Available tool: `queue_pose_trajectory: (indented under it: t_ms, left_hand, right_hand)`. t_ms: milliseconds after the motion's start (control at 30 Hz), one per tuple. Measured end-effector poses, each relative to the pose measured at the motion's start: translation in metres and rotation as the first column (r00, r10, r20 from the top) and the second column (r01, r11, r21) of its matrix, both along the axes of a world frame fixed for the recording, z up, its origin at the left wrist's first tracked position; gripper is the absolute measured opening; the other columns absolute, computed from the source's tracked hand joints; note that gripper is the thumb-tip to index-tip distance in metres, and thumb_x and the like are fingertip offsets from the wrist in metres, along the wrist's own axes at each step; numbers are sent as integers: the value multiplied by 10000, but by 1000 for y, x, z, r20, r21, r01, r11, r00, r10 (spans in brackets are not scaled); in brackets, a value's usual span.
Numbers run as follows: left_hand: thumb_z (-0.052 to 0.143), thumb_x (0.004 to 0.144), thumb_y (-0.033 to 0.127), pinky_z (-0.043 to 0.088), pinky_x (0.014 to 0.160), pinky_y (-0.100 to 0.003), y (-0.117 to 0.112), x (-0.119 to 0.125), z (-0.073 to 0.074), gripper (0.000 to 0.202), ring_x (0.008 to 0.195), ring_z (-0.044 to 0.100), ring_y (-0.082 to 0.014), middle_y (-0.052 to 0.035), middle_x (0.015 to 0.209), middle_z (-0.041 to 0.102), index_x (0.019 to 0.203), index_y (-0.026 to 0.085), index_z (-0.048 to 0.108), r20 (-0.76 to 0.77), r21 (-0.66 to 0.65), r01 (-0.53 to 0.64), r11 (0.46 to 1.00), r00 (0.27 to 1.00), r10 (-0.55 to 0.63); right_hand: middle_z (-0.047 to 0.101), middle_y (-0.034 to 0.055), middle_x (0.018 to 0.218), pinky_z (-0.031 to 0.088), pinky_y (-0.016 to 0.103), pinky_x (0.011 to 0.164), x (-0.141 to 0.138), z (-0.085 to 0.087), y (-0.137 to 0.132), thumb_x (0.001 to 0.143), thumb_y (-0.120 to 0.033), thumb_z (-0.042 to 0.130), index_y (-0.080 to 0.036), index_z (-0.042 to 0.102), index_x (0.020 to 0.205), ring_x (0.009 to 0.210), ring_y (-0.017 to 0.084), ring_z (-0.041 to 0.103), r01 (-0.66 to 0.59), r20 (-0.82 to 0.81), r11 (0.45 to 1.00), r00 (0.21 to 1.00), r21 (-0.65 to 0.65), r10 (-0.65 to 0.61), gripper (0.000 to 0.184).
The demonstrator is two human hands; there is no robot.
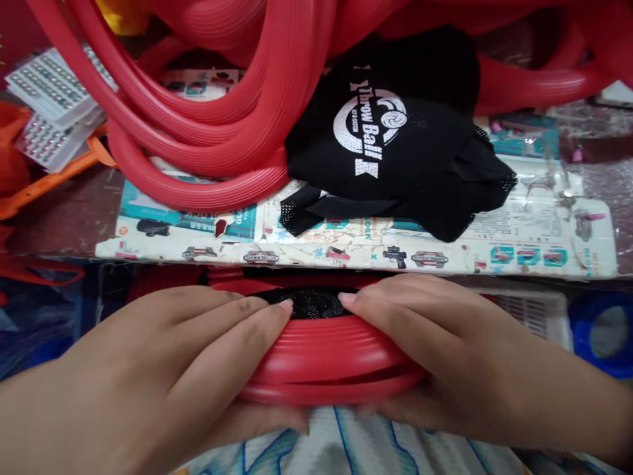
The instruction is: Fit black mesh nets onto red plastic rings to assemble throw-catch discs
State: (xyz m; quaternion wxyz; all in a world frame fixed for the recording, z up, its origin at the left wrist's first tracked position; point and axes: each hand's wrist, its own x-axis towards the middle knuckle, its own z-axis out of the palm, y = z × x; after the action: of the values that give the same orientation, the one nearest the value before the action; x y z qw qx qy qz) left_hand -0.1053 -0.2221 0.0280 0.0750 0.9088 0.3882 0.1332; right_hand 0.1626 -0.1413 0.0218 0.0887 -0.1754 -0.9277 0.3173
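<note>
A ribbed red plastic ring point(331, 349) is held low in front of me at the table edge, with a dark slit along its near rim. Black mesh fabric point(319, 303) shows inside it. My left hand point(192, 356) is closed round the ring's left side, fingers over the top and thumb below. On the right side, my right hand point(445, 349) grips it the same way, its thumb blurred. Both index fingertips rest near the mesh. Beyond the hands lies a piece of black fabric point(430, 145) printed "Throw Ball", crumpled on the table.
Several more red rings point(212, 152) are heaped across the back of the table. Printed cardboard point(316, 254) covers its front edge. At left are orange plastic parts point(54, 185) and cards of small beads point(59, 99). A white basket point(539, 313) and blue round object point(578, 330) sit lower right.
</note>
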Motion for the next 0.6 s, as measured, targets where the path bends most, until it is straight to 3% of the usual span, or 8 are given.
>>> queue_pose_trajectory:
  t_ms: [100, 200, 433, 500, 600]
  left_hand:
    - [639, 830, 469, 623, 707, -327, 5, 4, 1, 490, 804, 673, -209, -58, 900, 733, 1123, 81, 579, 10, 9, 17, 1000, 1000, -17]
    - [602, 861, 449, 611, 677, -312, 9, 7, 1, 429, 783, 665, -194, -58, 875, 715, 1085, 84, 582, 16, 9, 23, 1000, 1000, -24]
    - [539, 897, 473, 577, 578, -319, 15, 10, 0, 370, 664, 663, -194, -54, 780, 701, 1015, 124, 572, 16, -18, 35, 999, 999, -34]
    - [479, 925, 475, 556, 534, -323, 19, 12, -1, 357, 623, 665, -200, -54, 744, 698, 998, 137, 565, 3, -17, 14, 1000, 1000, -14]
    - [433, 939, 478, 553, 550, -335, 22, 12, -2, 362, 638, 680, -214, -60, 766, 712, 1001, 150, 571, -29, -22, 1, 1000, 1000, -2]
  right_hand:
    - [683, 122, 1080, 521, 305, 873, -2, 3, 3, 886, -535, 577, -74, 527, 1204, 973, 188, 640, -29, -57, 999, 998, -38, 27, 562]
    - [690, 97, 1043, 518, 263, 802, -6, 6, 6, 892, -514, 580, -107, 553, 1150, 912, 161, 644, -25, -58, 995, 998, -99, 20, 482]
    - [706, 34, 955, 504, 262, 708, -12, 9, 10, 919, -444, 571, -159, 607, 1090, 793, 137, 650, 15, 92, 952, 996, -305, 14, 334]
    - [714, 39, 952, 498, 270, 689, -13, 7, 9, 937, -443, 537, -158, 613, 1092, 794, 146, 656, 30, 90, 959, 996, -283, -5, 333]
    - [728, 101, 957, 505, 324, 696, -14, 3, 5, 963, -455, 471, -110, 616, 1075, 826, 210, 679, 51, 33, 993, 998, -111, -48, 391]
